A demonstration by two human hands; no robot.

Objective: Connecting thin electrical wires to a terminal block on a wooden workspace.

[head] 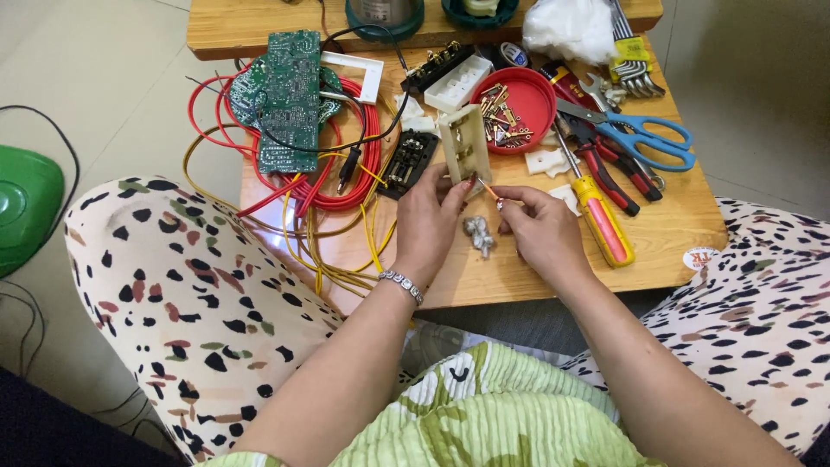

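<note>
My left hand (428, 220) grips the cream switch plate (464, 143) upright over the middle of the counter (683, 216), just inside its near edge. My right hand (540, 227) pinches a small screw (499, 203) beside it (spares sit in the red lid (540, 99)). I judge it best to steady the plate and bring the screw in square.

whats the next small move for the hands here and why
Probably bring the right hand a little toward the cream switch housing that the left hand holds upright. The right fingertips pinch a small screw-like piece just beside the housing's lower edge, not yet touching it. What the piece is stays unclear.
</note>
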